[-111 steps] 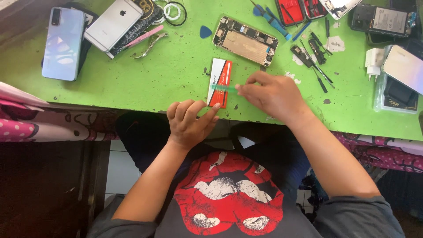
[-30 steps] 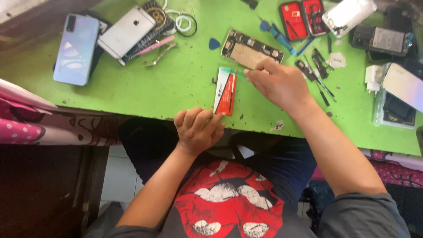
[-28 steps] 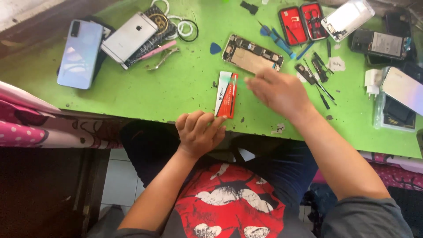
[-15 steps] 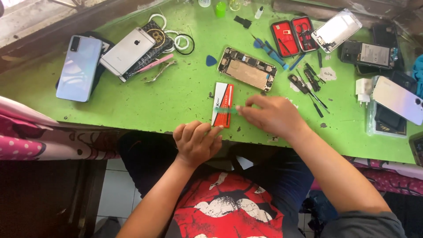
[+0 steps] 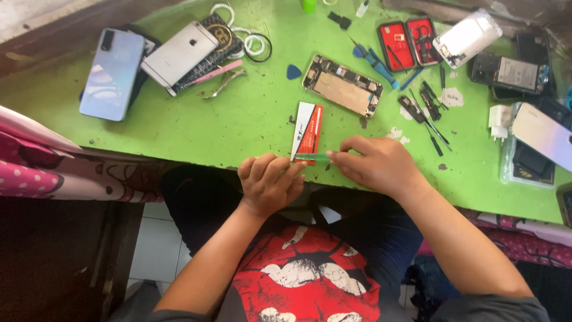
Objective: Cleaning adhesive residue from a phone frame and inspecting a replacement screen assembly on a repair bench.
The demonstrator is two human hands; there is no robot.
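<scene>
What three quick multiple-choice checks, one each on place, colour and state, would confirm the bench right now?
1. Where does the red and white packet lie?
A. in front of the opened phone
B. on the blue phone
C. in the red tool case

2. What colour is the thin strip between the hands?
A. pink
B. green
C. black

3. How is the left hand?
A. flat on the green table
B. loosely curled at the table edge
C. gripping tweezers

Answers: 1 A, it lies just nearer the person than the opened phone. 2 B, the right hand pinches its green end. 3 B, its fingers are bent.
</scene>
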